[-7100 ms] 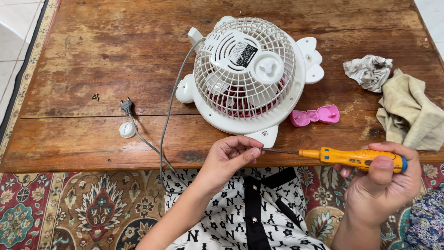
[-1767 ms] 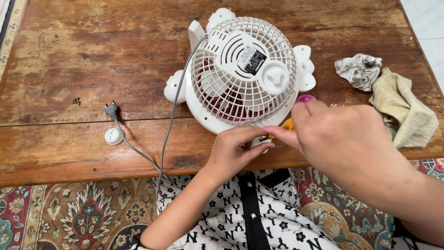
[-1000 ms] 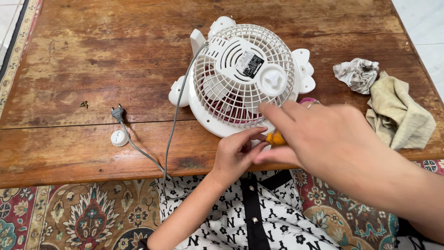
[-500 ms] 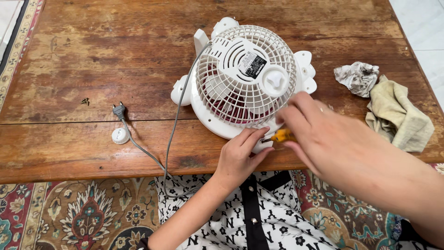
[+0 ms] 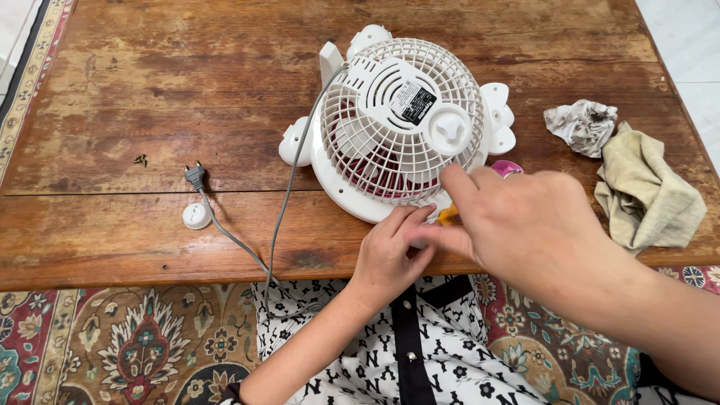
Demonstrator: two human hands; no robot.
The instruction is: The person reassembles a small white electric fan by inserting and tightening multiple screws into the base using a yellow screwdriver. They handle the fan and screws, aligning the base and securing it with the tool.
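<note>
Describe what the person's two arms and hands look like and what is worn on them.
Both forearms are bare, with no sleeves in view. The left hand has no glove, ring or watch that shows. The right hand is also ungloved. Below the arms, the person wears a white garment with black letter prints and a black buttoned placket.

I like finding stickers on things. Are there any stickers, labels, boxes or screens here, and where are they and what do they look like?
Label: a small black rectangle with pale print, stuck tilted on the white back housing of the fan, just above the round white knob.
No boxes, signs or screens are in view.
</note>
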